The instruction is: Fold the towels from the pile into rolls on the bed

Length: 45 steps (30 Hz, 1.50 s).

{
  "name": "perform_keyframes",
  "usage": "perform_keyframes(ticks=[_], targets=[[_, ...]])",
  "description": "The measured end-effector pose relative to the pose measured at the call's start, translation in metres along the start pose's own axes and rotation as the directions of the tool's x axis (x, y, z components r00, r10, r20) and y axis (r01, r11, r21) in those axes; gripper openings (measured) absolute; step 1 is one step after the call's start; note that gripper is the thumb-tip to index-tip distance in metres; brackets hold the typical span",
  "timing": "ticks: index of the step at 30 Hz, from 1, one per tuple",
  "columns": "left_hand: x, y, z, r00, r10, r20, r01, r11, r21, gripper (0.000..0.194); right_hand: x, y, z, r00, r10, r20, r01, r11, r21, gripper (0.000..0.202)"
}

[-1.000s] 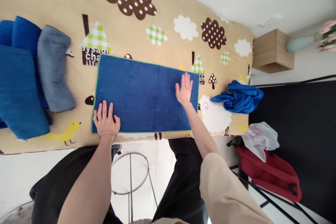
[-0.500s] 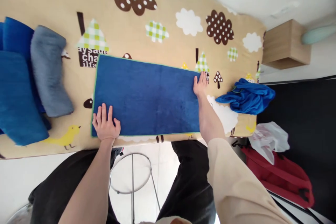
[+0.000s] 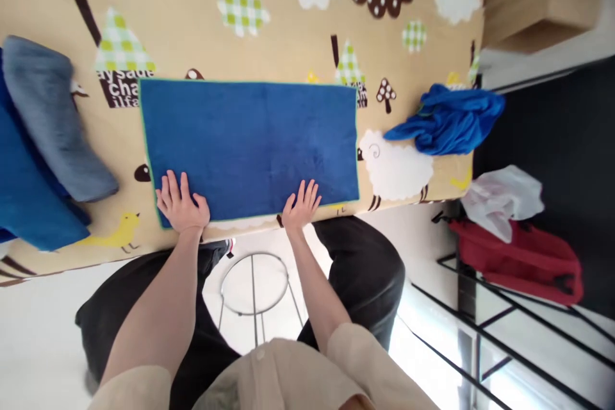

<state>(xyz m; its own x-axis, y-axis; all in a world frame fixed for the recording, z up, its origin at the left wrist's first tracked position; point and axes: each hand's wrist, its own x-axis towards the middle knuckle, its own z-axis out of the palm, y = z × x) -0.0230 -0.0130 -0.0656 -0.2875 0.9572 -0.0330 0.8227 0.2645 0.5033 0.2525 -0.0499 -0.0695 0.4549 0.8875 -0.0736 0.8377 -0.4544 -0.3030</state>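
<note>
On my right, a translucent plastic bag [image 3: 504,198] lies over a red bag [image 3: 521,262], with black metal bars [image 3: 479,329] nearby. A wooden box [image 3: 523,0] shows to my far right; below me stands a round-ringed metal stool frame [image 3: 254,301].

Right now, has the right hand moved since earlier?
Yes: the right hand moved left and toward the person, away from the printed mushroom right of the flat blue cloth.
</note>
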Motion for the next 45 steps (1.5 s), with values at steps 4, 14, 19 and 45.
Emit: perform_keyframes(ticks=[4,14,19,45], targets=[[-0.001,0.005,-0.002,1.0,0.031,0.003,-0.032,0.995,0.091,0.075,0.002,0.006,0.004,1.0,-0.006,-0.016,0.006,1.0,-0.006,0.066],[-0.004,0.027,0.0,0.999,0.044,0.0,-0.042,0.965,0.258,0.068,0.006,0.0,-0.002,1.0,0.006,-0.013,-0.004,0.991,0.133,0.066],[-0.019,0.101,0.037,0.881,0.387,0.273,-0.44,0.882,0.168,0.064,0.004,0.002,0.0,0.999,-0.008,-0.031,0.013,0.989,0.149,0.065],[0.13,0.152,0.052,0.619,0.631,0.467,-0.739,0.67,0.073,0.062,0.0,0.005,0.011,0.992,-0.041,-0.123,0.055,0.992,0.116,0.064]])
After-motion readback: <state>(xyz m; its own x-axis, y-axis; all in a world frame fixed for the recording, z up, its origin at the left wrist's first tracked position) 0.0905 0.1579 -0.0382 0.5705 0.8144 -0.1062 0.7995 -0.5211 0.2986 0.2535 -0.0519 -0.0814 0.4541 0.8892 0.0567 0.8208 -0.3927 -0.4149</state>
